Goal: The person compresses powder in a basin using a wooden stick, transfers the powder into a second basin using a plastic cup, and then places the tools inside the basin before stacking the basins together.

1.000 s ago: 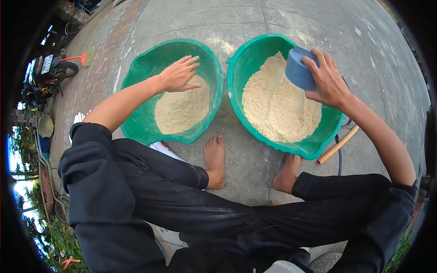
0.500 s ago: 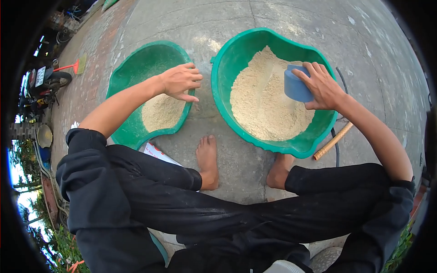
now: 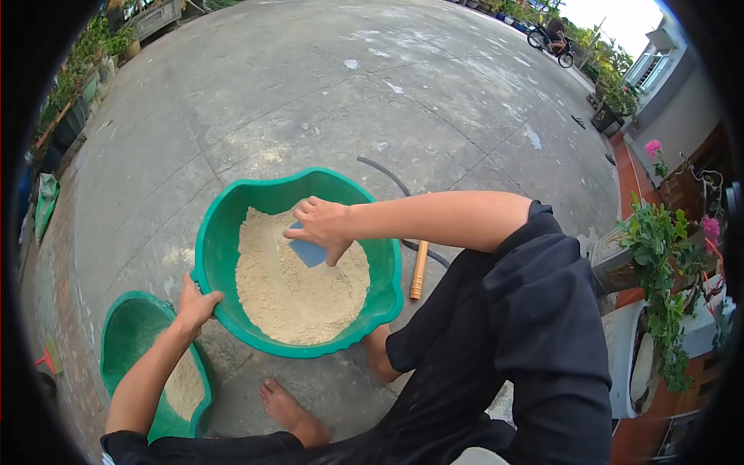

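My right hand (image 3: 324, 229) is closed round a blue plastic cup (image 3: 308, 253), just above or touching pale, coarse meal (image 3: 302, 298). The meal lies in a large green basin (image 3: 298, 351), heaped unevenly over its bottom. With the thumb over the edge, my left hand (image 3: 198, 301) grips the left rim of this basin. Below my left forearm stands a second green basin (image 3: 128, 333), with a smaller pile of the same meal (image 3: 184, 387) at its near right side. My fingers partly cover the cup, and what is inside it does not show.
A wooden handle (image 3: 419, 271) and a dark hose (image 3: 391, 177) lie right of the large basin. My bare feet (image 3: 291, 411) are close to its near side. Potted plants (image 3: 659, 256) line the right edge. A person on a motorbike (image 3: 554, 39) is far off.
My view has swung to the right. My left hand has gone from the smaller basin's edge to the large basin's rim. My right hand has moved the cup leftward over the meal.
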A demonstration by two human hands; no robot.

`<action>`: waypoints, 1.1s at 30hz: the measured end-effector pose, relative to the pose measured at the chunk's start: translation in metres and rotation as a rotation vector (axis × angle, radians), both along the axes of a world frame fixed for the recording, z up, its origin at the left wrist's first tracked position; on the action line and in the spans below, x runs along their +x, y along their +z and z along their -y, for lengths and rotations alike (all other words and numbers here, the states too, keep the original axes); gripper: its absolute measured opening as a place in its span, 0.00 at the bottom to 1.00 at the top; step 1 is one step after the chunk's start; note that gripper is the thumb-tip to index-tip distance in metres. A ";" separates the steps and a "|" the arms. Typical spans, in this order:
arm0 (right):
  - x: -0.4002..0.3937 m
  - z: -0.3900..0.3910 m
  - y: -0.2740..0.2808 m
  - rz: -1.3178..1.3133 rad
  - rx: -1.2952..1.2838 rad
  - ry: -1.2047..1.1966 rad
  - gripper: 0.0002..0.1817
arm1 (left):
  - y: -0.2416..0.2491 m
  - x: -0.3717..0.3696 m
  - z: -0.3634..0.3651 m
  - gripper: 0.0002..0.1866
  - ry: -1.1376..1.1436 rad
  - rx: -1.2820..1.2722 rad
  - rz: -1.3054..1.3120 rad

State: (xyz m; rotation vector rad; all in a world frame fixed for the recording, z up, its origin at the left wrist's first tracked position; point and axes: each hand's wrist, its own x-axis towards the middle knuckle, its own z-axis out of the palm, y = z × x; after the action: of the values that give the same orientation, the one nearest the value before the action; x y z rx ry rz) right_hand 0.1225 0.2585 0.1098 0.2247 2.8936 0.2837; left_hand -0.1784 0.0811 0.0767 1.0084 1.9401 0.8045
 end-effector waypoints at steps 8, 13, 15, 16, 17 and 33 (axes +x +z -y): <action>-0.009 -0.005 0.016 -0.004 0.045 -0.022 0.50 | 0.003 0.018 -0.007 0.33 -0.033 -0.006 -0.247; -0.007 -0.006 0.012 0.029 0.019 -0.041 0.51 | -0.004 0.016 0.003 0.34 0.101 -0.071 -0.112; -0.011 -0.003 0.017 0.045 0.008 -0.004 0.52 | 0.025 0.030 0.026 0.33 -0.015 -0.219 0.001; -0.012 0.001 0.011 0.028 -0.027 -0.001 0.52 | -0.004 -0.008 0.017 0.36 -0.028 -0.258 0.075; -0.013 -0.005 0.012 0.009 -0.022 -0.007 0.53 | -0.009 -0.025 0.009 0.36 -0.018 -0.309 -0.001; 0.008 0.015 -0.004 -0.002 -0.088 0.038 0.49 | -0.039 -0.069 0.009 0.36 -0.435 -0.371 -0.498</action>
State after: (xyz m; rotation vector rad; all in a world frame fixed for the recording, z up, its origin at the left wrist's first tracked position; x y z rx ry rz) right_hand 0.1303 0.2439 0.1058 0.1545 2.9066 0.1618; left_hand -0.2479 0.0723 0.0376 1.4124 2.0497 -0.0642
